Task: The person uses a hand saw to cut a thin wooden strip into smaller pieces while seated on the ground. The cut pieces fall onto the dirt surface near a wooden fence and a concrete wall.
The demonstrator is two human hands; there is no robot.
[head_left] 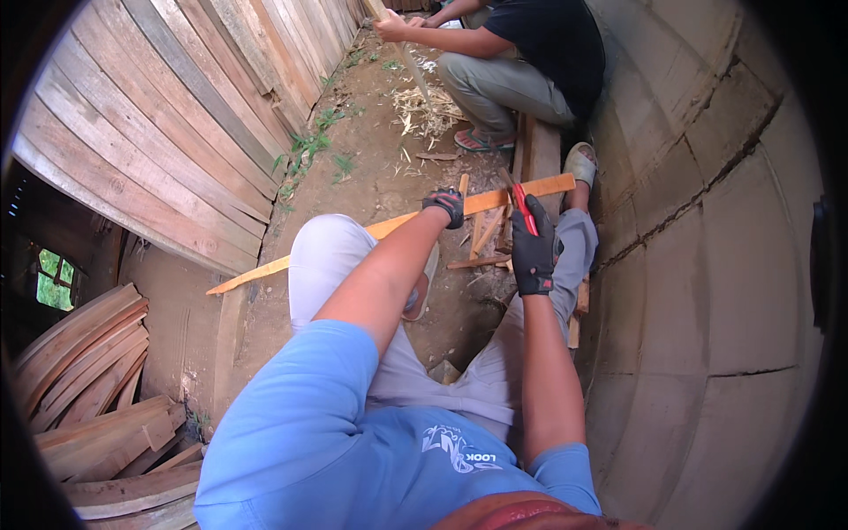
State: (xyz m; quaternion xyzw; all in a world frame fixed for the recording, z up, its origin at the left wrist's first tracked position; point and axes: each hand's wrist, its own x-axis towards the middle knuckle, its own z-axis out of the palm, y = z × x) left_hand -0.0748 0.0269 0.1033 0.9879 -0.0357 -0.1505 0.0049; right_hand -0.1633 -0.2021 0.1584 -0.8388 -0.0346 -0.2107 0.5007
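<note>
Plank, long, narrow and orange-brown, is held by the left hand, whose dark-gloved fingers are curled around it somewhat right of its middle. To the left of that hand, the plank is partly hidden by the left knee, past which its edges are drawn in to a slim tip. To the right, a squared-off end is reached, seen across a thick beam; whether the two are touching cannot be told. By the right hand, also gloved, the red handle of a tool is grasped, the fist being closed around it close to the plank; the tool's working end cannot be made out clearly.

Most room is left ahead of the left hand, where a stretch of earth ground is bordered by a board fence. Right of the right hand, space is limited by a block wall. Between and below the hands, wood offcuts are scattered. Farther ahead, a heap of shavings is seen beside a seated co-worker, by whom a pale stick is held. Well behind the left hand, curved boards are stacked.
</note>
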